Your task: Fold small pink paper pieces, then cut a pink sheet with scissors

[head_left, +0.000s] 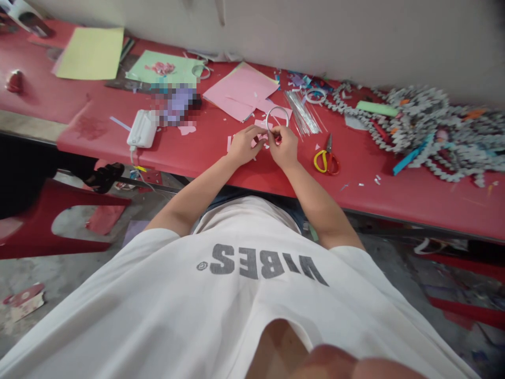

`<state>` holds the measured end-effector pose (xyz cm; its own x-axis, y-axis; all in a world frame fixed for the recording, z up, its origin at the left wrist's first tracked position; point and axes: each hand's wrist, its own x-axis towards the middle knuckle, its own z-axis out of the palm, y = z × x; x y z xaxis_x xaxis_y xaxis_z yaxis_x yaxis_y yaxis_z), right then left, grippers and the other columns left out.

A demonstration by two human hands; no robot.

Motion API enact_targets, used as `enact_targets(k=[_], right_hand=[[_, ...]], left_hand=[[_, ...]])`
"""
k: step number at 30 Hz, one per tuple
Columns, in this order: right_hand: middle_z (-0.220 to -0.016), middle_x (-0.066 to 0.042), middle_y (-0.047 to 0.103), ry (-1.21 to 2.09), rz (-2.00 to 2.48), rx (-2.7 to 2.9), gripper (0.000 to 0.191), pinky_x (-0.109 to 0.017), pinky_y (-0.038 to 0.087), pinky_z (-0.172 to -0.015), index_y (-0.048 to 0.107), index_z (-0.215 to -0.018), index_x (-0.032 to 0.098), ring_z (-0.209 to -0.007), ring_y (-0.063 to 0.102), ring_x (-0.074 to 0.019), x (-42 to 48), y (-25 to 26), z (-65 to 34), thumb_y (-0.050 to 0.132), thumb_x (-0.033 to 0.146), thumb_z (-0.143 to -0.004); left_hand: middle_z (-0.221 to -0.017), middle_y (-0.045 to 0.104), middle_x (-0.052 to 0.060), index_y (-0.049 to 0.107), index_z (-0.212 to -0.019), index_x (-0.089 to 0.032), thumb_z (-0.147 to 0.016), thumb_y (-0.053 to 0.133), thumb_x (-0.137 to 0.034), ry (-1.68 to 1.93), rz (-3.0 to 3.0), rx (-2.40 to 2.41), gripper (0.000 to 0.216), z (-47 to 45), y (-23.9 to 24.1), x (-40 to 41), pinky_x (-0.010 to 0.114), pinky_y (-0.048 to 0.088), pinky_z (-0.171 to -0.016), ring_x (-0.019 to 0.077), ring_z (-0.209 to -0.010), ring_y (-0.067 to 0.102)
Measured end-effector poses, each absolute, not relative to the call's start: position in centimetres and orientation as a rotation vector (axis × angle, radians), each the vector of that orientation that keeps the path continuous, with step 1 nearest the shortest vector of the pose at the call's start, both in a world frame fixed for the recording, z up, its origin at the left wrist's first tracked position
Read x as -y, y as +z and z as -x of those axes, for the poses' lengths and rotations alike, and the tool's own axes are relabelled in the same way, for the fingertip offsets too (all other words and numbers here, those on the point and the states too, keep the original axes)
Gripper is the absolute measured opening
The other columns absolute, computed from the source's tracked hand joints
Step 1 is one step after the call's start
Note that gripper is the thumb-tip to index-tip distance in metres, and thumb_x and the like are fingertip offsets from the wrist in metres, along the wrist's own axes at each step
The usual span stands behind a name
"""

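My left hand [245,145] and my right hand [284,147] meet over the red table [394,195], fingertips pinched together on the lower part of a thin white paper ring [276,111]. The ring stands up from my fingers, its loop towards the wall. Small pink paper scraps [261,125] lie under and around my hands. What my fingers press at the ring's base is too small to make out.
Yellow-and-red-handled scissors [325,159] lie just right of my right hand. Pink paper sheets [241,90], a bundle of clear sticks [303,113], another ring [315,96], a white device [142,129], green sheets [91,52] and a large grey paper-chain pile [430,129] crowd the table. A red stool [59,221] stands at left.
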<state>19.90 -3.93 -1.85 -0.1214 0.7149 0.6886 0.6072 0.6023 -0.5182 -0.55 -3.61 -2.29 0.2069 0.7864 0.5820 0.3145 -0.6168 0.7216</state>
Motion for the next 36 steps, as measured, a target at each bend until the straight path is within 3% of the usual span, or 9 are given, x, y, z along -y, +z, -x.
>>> enact_targets(k=[7,16,19,22,25,28,30,33,36], right_hand=[[-0.097,-0.010,0.077,0.133,0.996,1.867,0.062,-0.049,0.064,-0.091,0.066,-0.104,0.029,-0.093,0.076,-0.0284,4.3,-1.4,-19.5,0.034,0.080,-0.118],[-0.094,-0.007,0.071,0.169,1.034,1.764,0.064,-0.044,0.064,-0.085,0.059,-0.103,0.029,-0.086,0.072,-0.0243,4.2,-0.8,-19.1,0.032,0.086,-0.116],[-0.095,-0.007,0.071,0.137,1.122,1.706,0.055,-0.046,0.063,-0.088,0.061,-0.105,0.028,-0.087,0.072,-0.0248,2.3,-1.9,-21.3,0.039,0.076,-0.119],[-0.093,-0.007,0.073,0.057,1.374,1.737,0.030,-0.059,0.060,-0.107,0.065,-0.096,0.027,-0.099,0.073,-0.0298,0.5,-2.8,-23.8,0.063,0.050,-0.114],[-0.084,-0.006,0.071,0.055,1.644,1.748,0.023,-0.079,0.048,-0.119,0.066,-0.083,0.025,-0.108,0.072,-0.0366,-0.1,-3.0,-25.3,0.080,0.030,-0.100],[-0.093,-0.009,0.078,0.069,1.657,1.759,0.018,-0.080,0.049,-0.119,0.069,-0.082,0.024,-0.111,0.072,-0.0376,0.2,-2.6,-25.4,0.083,0.022,-0.094],[-0.101,-0.011,0.081,0.089,1.501,1.782,0.013,-0.070,0.055,-0.115,0.071,-0.090,0.025,-0.108,0.073,-0.0345,0.8,-2.2,-24.8,0.078,0.028,-0.100],[-0.109,-0.012,0.079,0.126,1.223,1.774,0.026,-0.061,0.062,-0.109,0.071,-0.106,0.026,-0.110,0.074,-0.0325,1.9,-1.6,-23.4,0.065,0.050,-0.113],[-0.111,-0.012,0.074,0.137,1.092,1.736,0.050,-0.065,0.065,-0.107,0.071,-0.114,0.026,-0.111,0.074,-0.0340,3.1,-1.3,-22.1,0.054,0.073,-0.116]], left_hand=[[-0.089,0.083,0.006,0.087,-0.103,-0.022,-0.103,0.082,-0.035,1.512,-1.900,-0.963,0.013,0.5,-2.5,3.3,0.033,0.054,-0.074,0.0182,-0.075,0.072],[-0.067,0.058,-0.003,0.063,-0.083,-0.026,-0.101,0.080,-0.084,1.866,-1.199,-0.931,0.064,1.8,-1.9,-0.1,0.027,0.048,-0.056,0.0102,-0.055,0.055],[-0.069,0.059,-0.003,0.061,-0.082,-0.026,-0.102,0.076,-0.090,1.910,-1.084,-1.009,0.068,3.1,-2.2,-1.5,0.026,0.044,-0.052,0.0087,-0.054,0.053],[-0.070,0.063,-0.003,0.063,-0.081,-0.025,-0.105,0.078,-0.084,1.871,-1.140,-0.982,0.066,3.3,-2.6,-1.5,0.023,0.044,-0.052,0.0073,-0.053,0.054],[-0.075,0.071,-0.002,0.067,-0.084,-0.023,-0.106,0.086,-0.070,1.753,-1.202,-0.968,0.054,2.7,-2.8,-0.9,0.021,0.047,-0.056,0.0066,-0.056,0.059],[-0.084,0.080,0.002,0.077,-0.095,-0.021,-0.102,0.092,-0.045,1.586,-1.219,-0.903,0.029,2.5,-3.1,-0.5,0.020,0.046,-0.056,0.0070,-0.059,0.064],[-0.092,0.085,0.004,0.083,-0.104,-0.021,-0.094,0.091,-0.029,1.480,-1.212,-0.815,0.016,2.5,-3.4,-0.4,0.020,0.047,-0.057,0.0086,-0.063,0.069],[-0.112,0.089,0.008,0.088,-0.118,-0.022,-0.077,0.087,-0.017,1.343,-1.264,-0.660,0.041,2.5,-3.6,-0.2,0.022,0.055,-0.064,0.0130,-0.076,0.077],[-0.129,0.088,0.010,0.087,-0.128,-0.023,-0.073,0.089,-0.017,1.265,-1.394,-0.595,0.055,1.9,-3.4,0.4,0.028,0.063,-0.072,0.0185,-0.087,0.081]])
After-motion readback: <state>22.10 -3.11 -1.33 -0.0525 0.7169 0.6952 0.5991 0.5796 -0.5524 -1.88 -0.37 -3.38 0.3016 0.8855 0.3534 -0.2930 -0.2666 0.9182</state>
